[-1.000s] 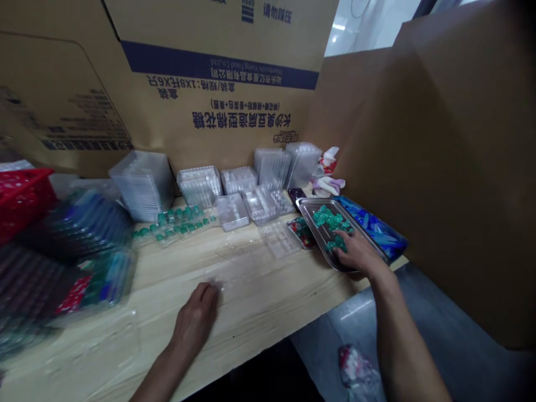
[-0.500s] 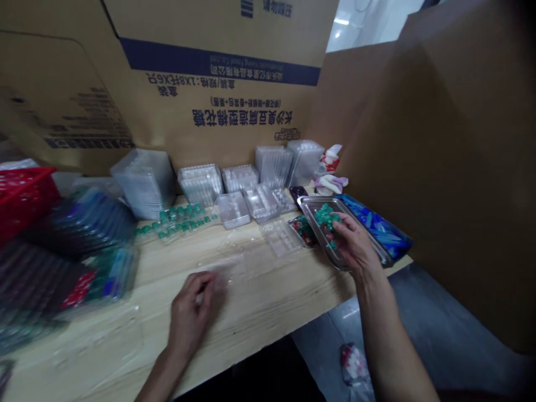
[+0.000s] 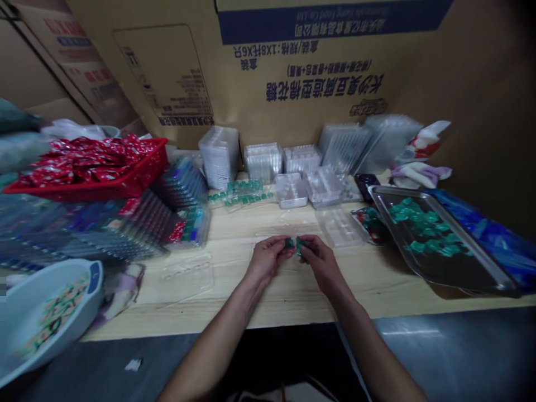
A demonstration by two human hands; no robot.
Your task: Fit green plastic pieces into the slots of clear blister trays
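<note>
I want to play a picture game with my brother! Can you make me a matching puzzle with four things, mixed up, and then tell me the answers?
Things:
1. metal tray
2. red basket
3. light-blue tub
4. left grip

Where or how:
A. pinching a small green piece
B. in the bottom left corner of the picture
C. on the right, with shiny green pieces in it
D. heaped with red packets

Right pairs: 1-C, 2-D, 3-B, 4-A
</note>
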